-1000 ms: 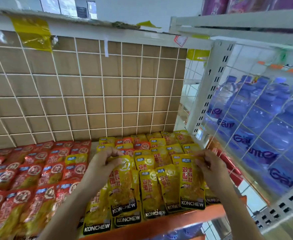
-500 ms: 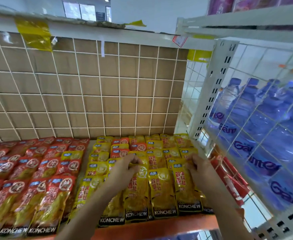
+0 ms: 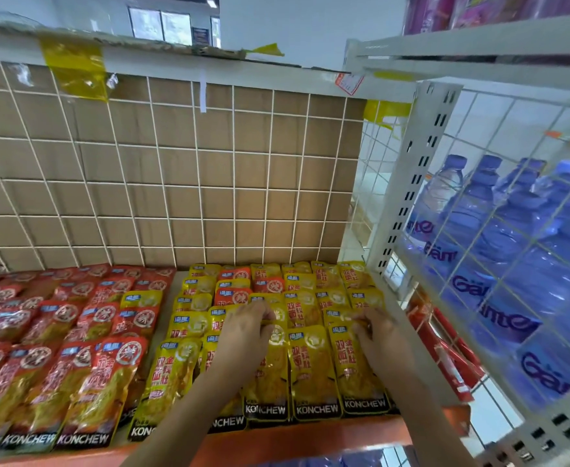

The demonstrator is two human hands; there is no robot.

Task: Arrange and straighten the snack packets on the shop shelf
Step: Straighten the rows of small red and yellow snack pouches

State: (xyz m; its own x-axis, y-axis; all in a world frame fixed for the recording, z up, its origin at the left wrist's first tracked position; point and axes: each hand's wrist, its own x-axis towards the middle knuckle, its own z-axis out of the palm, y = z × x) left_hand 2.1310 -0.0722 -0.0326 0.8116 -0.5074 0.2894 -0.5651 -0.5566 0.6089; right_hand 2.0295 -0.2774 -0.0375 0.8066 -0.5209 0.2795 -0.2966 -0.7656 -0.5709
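Snack packets [image 3: 312, 365], yellow, lie in overlapping rows on the right half of the orange-lipped shelf [image 3: 310, 439]; red packets [image 3: 58, 348] fill the left half. Left hand [image 3: 246, 335] & right hand [image 3: 381, 338] each pinch a front-row packet's top edge w/ curled fingers: straightening step, prob. midway. Next: square the tops, line bottom edges up along the lip. Wire bay alongside holds water bottles [image 3: 512, 251].

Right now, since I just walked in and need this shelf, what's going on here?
A person is straightening the yellow packets on the shelf. The left hand and the right hand each grip the top of one packet near the front. The red packets lie in rows to the left, untouched. Water bottles stand behind the wire grid on the right.
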